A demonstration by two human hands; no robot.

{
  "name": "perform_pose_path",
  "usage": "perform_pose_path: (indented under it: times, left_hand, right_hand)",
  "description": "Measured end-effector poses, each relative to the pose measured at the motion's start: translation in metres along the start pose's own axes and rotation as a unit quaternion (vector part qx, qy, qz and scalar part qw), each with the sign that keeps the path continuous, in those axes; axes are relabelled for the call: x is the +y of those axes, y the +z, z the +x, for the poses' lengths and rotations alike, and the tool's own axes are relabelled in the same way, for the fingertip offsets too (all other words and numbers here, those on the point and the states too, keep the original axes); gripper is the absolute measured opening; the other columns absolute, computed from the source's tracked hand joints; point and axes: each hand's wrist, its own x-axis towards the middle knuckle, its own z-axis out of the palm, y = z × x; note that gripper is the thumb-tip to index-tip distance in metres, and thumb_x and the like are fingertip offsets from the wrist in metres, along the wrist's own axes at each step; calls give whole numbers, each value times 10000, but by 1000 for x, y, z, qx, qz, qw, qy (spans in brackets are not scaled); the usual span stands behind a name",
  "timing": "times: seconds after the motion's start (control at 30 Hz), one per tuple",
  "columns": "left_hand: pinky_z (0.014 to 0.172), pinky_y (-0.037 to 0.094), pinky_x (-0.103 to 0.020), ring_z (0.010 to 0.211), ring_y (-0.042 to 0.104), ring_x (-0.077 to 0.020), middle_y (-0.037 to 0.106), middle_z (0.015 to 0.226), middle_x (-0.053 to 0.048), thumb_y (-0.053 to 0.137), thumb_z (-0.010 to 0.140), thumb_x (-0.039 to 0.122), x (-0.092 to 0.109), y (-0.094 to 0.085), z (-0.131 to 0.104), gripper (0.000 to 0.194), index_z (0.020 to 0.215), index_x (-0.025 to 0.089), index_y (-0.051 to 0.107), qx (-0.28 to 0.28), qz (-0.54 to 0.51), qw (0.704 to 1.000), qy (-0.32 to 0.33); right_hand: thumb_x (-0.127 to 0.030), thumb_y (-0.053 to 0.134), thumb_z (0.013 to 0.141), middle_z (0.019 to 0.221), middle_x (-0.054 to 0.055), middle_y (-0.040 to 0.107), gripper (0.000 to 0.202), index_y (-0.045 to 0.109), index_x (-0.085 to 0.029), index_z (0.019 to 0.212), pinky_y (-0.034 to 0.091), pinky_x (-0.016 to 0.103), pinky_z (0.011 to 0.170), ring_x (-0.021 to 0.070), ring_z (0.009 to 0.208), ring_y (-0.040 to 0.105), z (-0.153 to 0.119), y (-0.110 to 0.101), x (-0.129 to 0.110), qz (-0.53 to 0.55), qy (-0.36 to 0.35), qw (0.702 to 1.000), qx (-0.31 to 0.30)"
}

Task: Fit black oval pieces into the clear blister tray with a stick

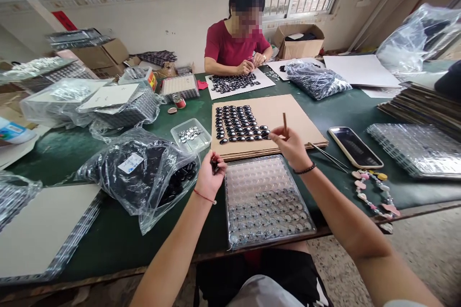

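Note:
My left hand is closed round some small black pieces, between the plastic bag of black pieces and the clear tray of round pieces. A thin brown stick stands upright in my right hand, whose fingertips are at the right end of the nearest rows of black oval pieces. Those rows lie on a brown cardboard sheet. Whether my right fingertips also touch a black piece is hard to tell. An open plastic box holds small silvery pieces.
Tweezers, a phone and a beaded strap lie to the right. Across the table, a person handles small pieces over a white sheet. Wrapped trays are at the left, stacked boards at the right.

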Motion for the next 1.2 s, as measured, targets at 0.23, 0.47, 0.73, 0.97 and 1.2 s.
perform_pose_path:
  times: [0.23, 0.47, 0.73, 0.97, 1.2]
  left_hand:
    - [675, 549, -297, 730, 614, -138, 551, 747, -49, 363, 761, -56, 12, -2, 0, 223, 792, 130, 483, 22, -58, 998, -18]
    - [689, 551, -267, 869, 618, -206, 578, 943, -139, 373, 777, -51, 3, -2, 1, 226, 910, 93, 487, -32, -38, 998, -39]
    - [344, 369, -107, 515, 530, -51, 606, 937, -111, 425, 835, 105, 6, -2, -5, 144, 959, 114, 499, -90, -17, 992, -84]
    - [287, 217, -106, 398, 405, -30, 507, 608, 4, 459, 828, 168, 2, -4, 0, 118, 904, 126, 539, -87, 19, 995, -54]
    - [297, 182, -118, 365, 382, -41, 395, 479, 50, 472, 815, 189, -2, -4, 5, 105, 873, 136, 542, -83, 44, 995, -29]
  right_hand:
    - [-283, 543, 742, 812, 52, 635, 171, 594, -143, 825, 435, 289, 717, 153, 761, 577, 72, -5, 50, -223, 10, 974, 37]
    - [-168, 542, 742, 811, 66, 632, 137, 640, -135, 832, 421, 292, 719, 173, 772, 567, 125, 14, 87, -318, 16, 947, -41]
    - [-225, 531, 800, 915, 88, 589, 187, 673, -133, 876, 373, 271, 825, 176, 864, 541, 120, 11, 93, -389, -18, 916, -101]
    - [-270, 524, 805, 832, 81, 583, 207, 663, -118, 818, 392, 269, 749, 172, 787, 541, 107, 12, 64, -362, -47, 927, -87]
    - [-436, 187, 917, 669, 15, 492, 494, 573, -138, 833, 357, 223, 514, 96, 544, 434, 6, 9, -14, -73, -122, 973, -184]
